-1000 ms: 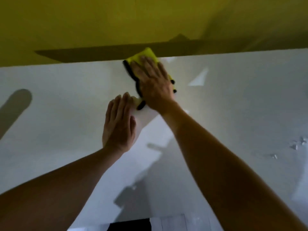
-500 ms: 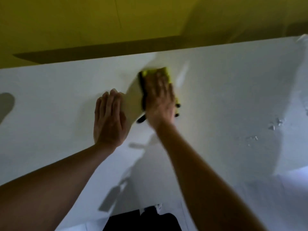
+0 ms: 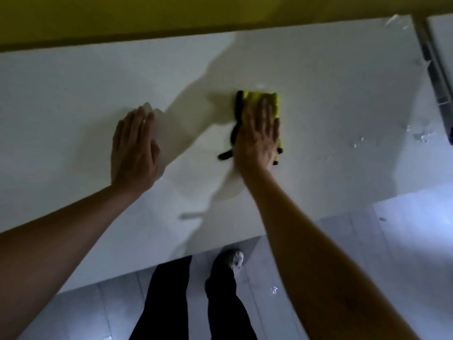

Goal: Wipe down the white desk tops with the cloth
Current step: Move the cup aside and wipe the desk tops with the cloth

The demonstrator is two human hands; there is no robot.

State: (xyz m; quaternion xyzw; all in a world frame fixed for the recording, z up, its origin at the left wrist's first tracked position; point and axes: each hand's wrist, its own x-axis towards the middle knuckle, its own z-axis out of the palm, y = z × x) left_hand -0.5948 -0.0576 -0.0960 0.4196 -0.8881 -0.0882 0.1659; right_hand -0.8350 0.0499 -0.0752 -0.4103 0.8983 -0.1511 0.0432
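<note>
R hand (image 3: 257, 141) flat, fingers (image 3: 263, 111) straight, pressing yellow cloth (image 3: 263, 99) onto white table (image 3: 73, 94) — cloth under and just past fingertips, long axis along them. L hand (image 3: 134, 148) flat, empty, beside. Droplets (image 3: 421, 137) lie to cloth's right — R hand nearer.

Dim, murky view; soft shadows of the arms fall across the white tabletop (image 3: 73, 94); pale glare blooms on the floor (image 3: 416, 229) at right; edges smear and bend slightly.

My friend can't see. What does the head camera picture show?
A person's right hand presses a yellow cloth flat on a white desk top. The left hand rests flat beside it, apart from the cloth.
</note>
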